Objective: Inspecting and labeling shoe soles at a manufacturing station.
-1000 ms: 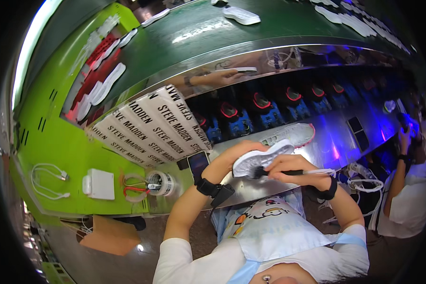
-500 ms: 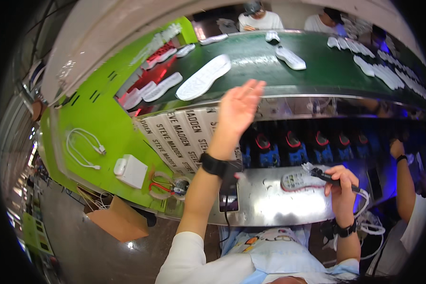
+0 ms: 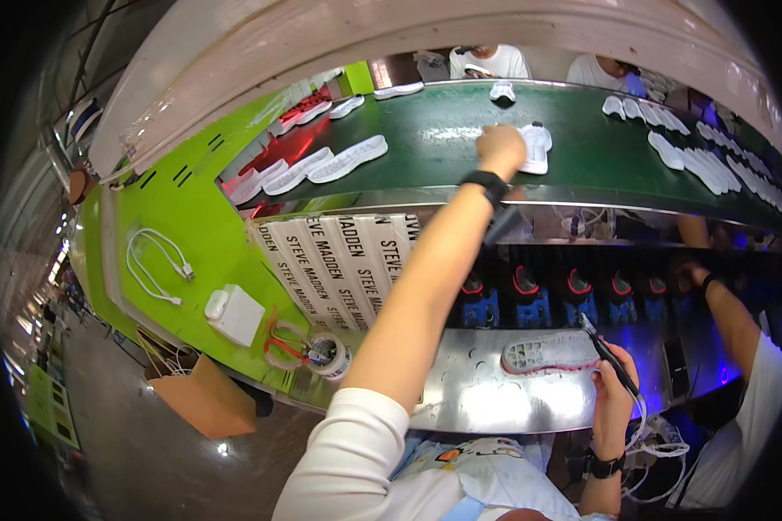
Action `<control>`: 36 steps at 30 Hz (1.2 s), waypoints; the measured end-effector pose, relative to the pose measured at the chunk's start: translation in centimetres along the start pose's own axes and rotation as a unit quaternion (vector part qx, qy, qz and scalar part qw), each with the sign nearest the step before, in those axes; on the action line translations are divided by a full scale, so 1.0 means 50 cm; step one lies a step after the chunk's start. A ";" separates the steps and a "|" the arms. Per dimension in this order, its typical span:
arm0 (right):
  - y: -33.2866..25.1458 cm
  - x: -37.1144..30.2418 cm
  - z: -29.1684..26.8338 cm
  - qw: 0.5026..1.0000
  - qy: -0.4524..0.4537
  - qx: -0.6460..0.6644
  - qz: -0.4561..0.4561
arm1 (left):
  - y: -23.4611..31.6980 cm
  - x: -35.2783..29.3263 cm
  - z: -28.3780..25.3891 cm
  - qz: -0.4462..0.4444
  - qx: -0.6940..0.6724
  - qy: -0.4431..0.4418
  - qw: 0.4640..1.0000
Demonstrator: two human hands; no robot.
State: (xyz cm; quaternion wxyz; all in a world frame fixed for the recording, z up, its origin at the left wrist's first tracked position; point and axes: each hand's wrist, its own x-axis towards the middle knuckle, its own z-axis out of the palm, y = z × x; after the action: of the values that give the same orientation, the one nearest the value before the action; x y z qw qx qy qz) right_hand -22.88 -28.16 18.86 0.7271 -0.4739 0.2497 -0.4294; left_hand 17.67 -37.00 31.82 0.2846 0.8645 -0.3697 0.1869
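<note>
My left hand point(image 3: 501, 149) reaches over the green conveyor belt point(image 3: 434, 156). Its fingers are curled at the left edge of a white shoe sole point(image 3: 537, 153), closed on it as far as shows; the fingertips are partly hidden. Over the metal bench, my right hand point(image 3: 614, 391) grips a black pen-shaped tool point(image 3: 619, 368) with a pale tip and a cable. Just left of that tool, a translucent greyish shoe sole point(image 3: 550, 352) with a reddish lower edge lies on the metal bench point(image 3: 487, 404).
More white soles point(image 3: 347, 160) lie at the belt's left, and rows of soles point(image 3: 708, 168) at its right. Blue and black fixtures point(image 3: 530, 300) line the bench's back. A printed box point(image 3: 339, 265), tape roll point(image 3: 328, 354) and white charger point(image 3: 235, 314) sit left. A co-worker's arm point(image 3: 730, 317) is at right.
My left hand has moved right, from beside the large white sole to another sole, which has turned and come nearer. The large sole now rests beside others at left. The tool is more upright.
</note>
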 end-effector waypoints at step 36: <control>0.101 0.006 0.108 0.835 -0.494 -0.240 0.041 | -0.173 -0.727 0.014 -0.358 -0.730 -0.411 0.411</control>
State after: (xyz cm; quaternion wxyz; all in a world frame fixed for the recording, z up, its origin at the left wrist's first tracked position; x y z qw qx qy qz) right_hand -16.61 -24.91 16.60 0.6339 -0.7721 -0.0280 -0.0345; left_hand 0.33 -13.18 8.84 0.6634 0.3570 -0.0958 -0.6506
